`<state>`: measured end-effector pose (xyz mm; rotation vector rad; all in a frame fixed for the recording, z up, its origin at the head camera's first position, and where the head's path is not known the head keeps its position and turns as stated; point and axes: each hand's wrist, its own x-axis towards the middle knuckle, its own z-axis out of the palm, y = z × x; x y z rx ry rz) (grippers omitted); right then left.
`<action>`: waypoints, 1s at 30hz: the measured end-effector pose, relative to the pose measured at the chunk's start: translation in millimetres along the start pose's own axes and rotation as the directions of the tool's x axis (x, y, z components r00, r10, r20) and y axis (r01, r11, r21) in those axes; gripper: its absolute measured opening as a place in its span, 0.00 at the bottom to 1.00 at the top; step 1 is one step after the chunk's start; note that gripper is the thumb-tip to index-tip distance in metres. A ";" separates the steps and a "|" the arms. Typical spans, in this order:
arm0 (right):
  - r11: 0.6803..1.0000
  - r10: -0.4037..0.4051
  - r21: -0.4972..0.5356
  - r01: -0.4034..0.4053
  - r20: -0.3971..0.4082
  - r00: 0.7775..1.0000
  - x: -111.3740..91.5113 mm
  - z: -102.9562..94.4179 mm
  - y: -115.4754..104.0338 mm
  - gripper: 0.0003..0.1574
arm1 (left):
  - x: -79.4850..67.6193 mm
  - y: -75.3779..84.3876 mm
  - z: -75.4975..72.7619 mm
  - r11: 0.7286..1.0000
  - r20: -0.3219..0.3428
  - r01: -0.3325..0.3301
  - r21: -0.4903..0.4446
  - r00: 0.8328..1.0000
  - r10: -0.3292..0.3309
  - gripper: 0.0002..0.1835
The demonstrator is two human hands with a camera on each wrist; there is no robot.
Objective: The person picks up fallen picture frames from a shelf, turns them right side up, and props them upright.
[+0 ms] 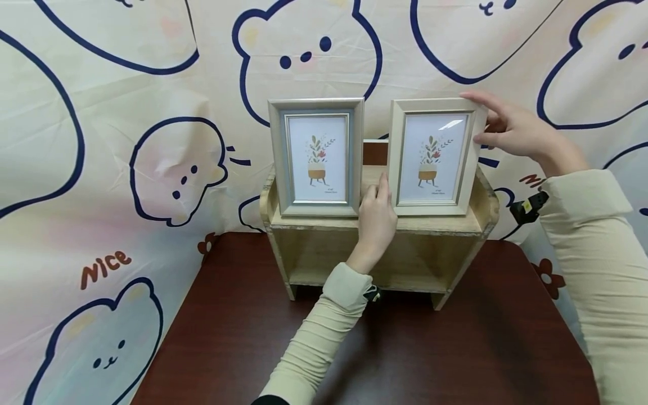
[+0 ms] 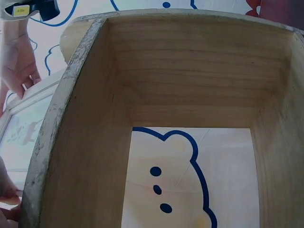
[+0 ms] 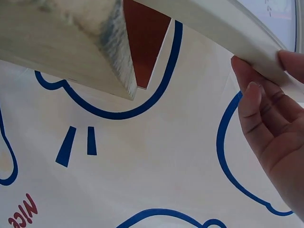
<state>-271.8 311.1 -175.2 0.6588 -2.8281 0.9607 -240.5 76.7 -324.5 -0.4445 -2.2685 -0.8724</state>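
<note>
Two picture frames stand upright side by side on a small wooden shelf unit [image 1: 374,225]. The left frame [image 1: 278,157] is silvery with a blue-grey inner border; the right frame [image 1: 396,146] is cream. Each shows a print of a plant in a pot on legs. My left hand [image 1: 377,216] holds the cream frame at its lower left corner, fingers pointing up in the gap between the frames. At the upper right, my right hand [image 1: 521,132] grips the same frame, one finger on its top corner and the thumb at its side. In the right wrist view, fingers [image 3: 266,114] pinch the frame's edge.
The shelf unit stands on a dark red-brown table [image 1: 228,337]. Behind it hangs a pale cloth [image 1: 212,101] printed with cartoon bears. A reddish-brown panel [image 1: 376,153] shows behind the frames. Below the top board is a compartment [image 1: 324,253] with an open front.
</note>
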 end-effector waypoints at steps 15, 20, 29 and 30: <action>0.999 0.022 -0.043 -0.023 -0.018 1.000 -8.6 2.1 -6.2 0.45 | -11.0 -3.1 6.2 0.990 -0.246 -0.121 0.072 0.960 0.135 0.19; 0.998 0.023 -0.066 -0.024 -0.025 0.999 -9.1 3.9 -5.6 0.47 | -10.4 -4.7 6.0 0.986 -0.221 -0.141 0.087 0.963 0.157 0.19; 0.999 0.003 -0.047 -0.017 -0.297 0.955 -35.4 23.3 5.4 0.42 | -29.5 -19.5 -13.1 0.900 -0.347 -0.411 0.145 0.831 0.435 0.14; 1.000 -0.003 -0.027 -0.008 -0.366 0.931 -41.3 26.5 5.7 0.36 | -33.1 -22.1 -16.7 0.896 -0.358 -0.436 0.088 0.825 0.437 0.12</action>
